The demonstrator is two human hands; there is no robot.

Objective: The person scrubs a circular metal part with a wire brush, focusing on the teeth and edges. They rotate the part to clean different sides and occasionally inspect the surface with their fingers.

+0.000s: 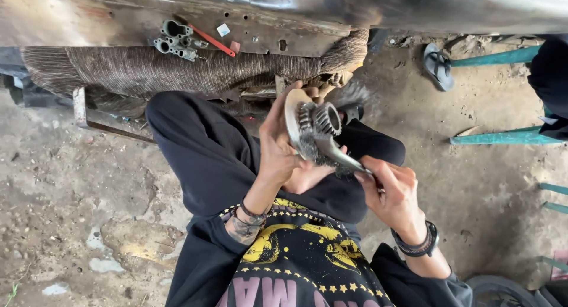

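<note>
My left hand (278,147) is wrapped around a round grey metal gear assembly (312,125) with a flat disc face and toothed cogs, held up over my lap. The fingers are curled along the disc's near rim, the thumb up at its top edge, so the hand is closed on the part. The disc face turns toward that palm and the cogs point away from it, toward my right side; the assembly's axis runs roughly across the view, tilted a little upward.

My right hand (393,191) pinches the handle end of a grey metal wire brush (334,154), thumb and forefinger pressed together on it, the other fingers folded beneath. The brush's long axis slants from those fingertips up and leftward, its bristled head lying against the underside of the cogs.

Room to move: beyond the left fingers stands a brown ribbed fabric roll (177,70) along the edge of a worn metal body panel (296,11), close to the gear's far side. To the right of my right fingers the dirt floor (485,183) lies open as far as some teal metal bars (503,136) and a grey sandal (438,64). On the panel ledge, well away from my left fingers, sit a grey cast metal carburettor part (176,39) and a red-handled tool (213,41). I see no containers.
</note>
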